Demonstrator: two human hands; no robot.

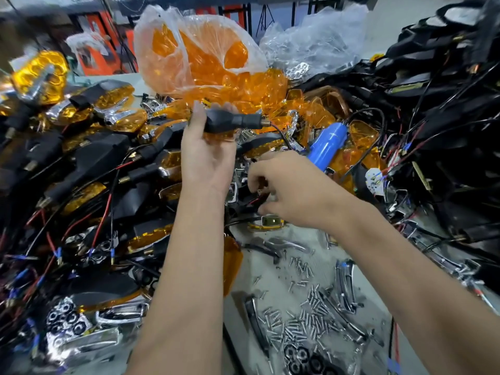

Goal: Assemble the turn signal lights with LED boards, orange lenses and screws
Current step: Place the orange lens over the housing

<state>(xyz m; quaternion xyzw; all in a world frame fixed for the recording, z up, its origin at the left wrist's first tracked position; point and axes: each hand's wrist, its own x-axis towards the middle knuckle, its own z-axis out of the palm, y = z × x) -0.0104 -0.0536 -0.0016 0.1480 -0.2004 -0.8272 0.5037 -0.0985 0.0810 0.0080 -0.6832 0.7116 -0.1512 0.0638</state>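
Note:
My left hand (207,155) is raised over the pile and grips a black turn signal light (232,122) with an orange lens underneath; its stem points right and a thin wire trails from it. My right hand (290,188) is lower, fingers curled down among red and black wires (253,203) beside a small chrome and orange part (267,221); whether it pinches something I cannot tell. A heap of loose screws (300,315) lies on the grey table in front. An LED board (374,180) lies at the right. Orange lenses (259,87) spill from a plastic bag (194,52).
Finished orange and black signal lights (89,163) are piled at the left with tangled wires. A blue electric screwdriver (328,143) lies behind my right hand. Black housings with wires (443,109) are heaped at the right. Chrome reflectors (119,315) lie near the front.

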